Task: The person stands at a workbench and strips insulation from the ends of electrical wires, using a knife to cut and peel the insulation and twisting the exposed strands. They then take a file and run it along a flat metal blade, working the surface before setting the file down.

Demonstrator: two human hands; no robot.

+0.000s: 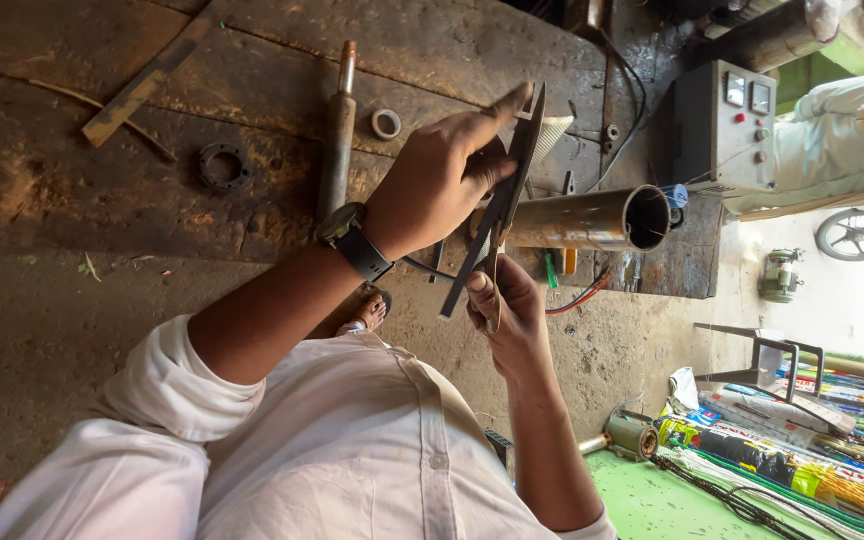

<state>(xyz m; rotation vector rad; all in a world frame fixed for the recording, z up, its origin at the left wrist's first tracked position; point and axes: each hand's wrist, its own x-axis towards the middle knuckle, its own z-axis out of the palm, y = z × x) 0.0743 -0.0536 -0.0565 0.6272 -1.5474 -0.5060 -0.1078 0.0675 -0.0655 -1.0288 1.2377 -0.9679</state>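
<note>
Gripping a thin dark metal strip (497,215), the left hand (437,185) and right hand (507,315) both close on it; its sharp edge might cut fingers.

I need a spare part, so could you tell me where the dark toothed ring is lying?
In the head view, the dark toothed ring lies on the rusty workbench at upper left, left of the long metal shaft and below the flat metal bar.

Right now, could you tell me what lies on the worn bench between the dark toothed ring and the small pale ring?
In the head view, a long metal shaft lies between the dark ring and the pale ring, on the bench.
</note>
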